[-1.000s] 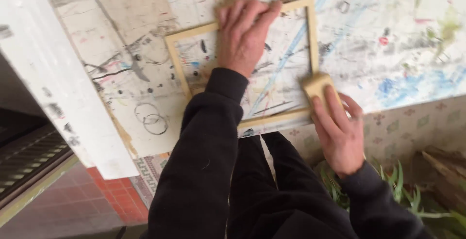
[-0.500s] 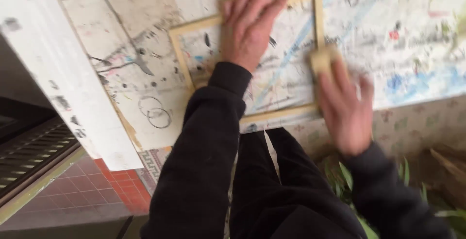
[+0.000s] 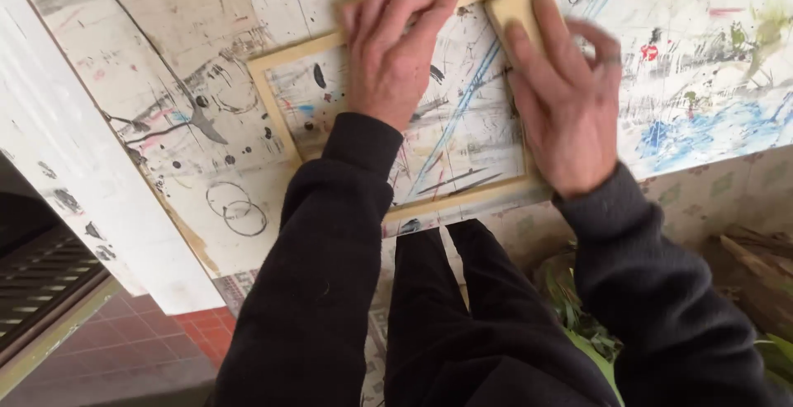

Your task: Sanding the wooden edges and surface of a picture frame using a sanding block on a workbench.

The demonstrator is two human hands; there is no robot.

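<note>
Pale wooden frame (image 3: 281,109) lies flat on the paint-marked tabletop (image 3: 165,60), upper middle of the picture; left hand (image 3: 388,52) is spread palm-down over its top rail, pinning it. Right hand (image 3: 562,101), fingers together, presses a tan sanding block (image 3: 512,6) onto the frame's upper right corner. Step looks like sanding the right rail; the next stroke calls for steady downward pressure along the rail while the frame stays pinned.

Matt bare-wood frame (image 3: 273,109), paint-stained tabletop (image 3: 165,43)
</note>
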